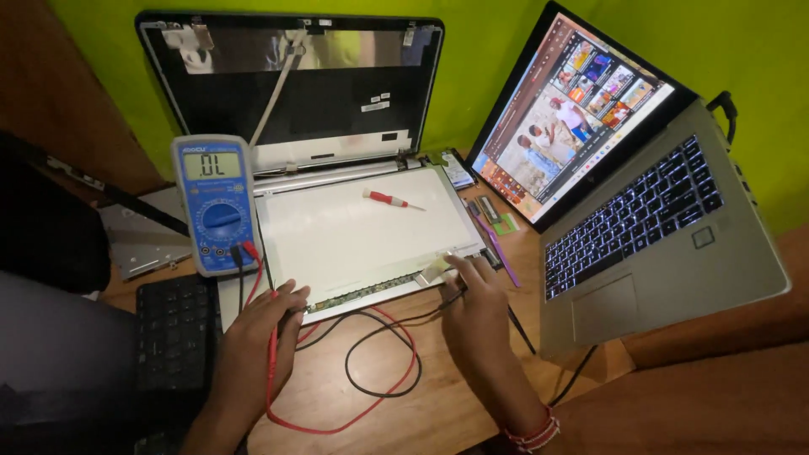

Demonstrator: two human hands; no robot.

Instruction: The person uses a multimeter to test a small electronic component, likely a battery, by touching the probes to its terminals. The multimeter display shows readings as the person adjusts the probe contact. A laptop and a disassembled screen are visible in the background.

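Note:
My left hand (257, 337) grips the red probe (272, 333) of a blue multimeter (214, 205) and rests at the near left corner of a white screen panel (362, 232) lying face down. My right hand (477, 307) holds the black probe (455, 297), fingertips at a taped connector (435, 270) on the panel's near right edge. Red and black leads (379, 371) loop over the wooden desk between my hands. A small red-handled screwdriver (386, 199) lies on the panel.
Behind the panel stands an opened laptop lid (291, 84) without its screen. A silver laptop (666, 227), switched on, sits at right. A black keyboard (175, 333) lies at left, a metal plate (143, 240) beyond it. A purple tool (497, 240) lies between panel and laptop.

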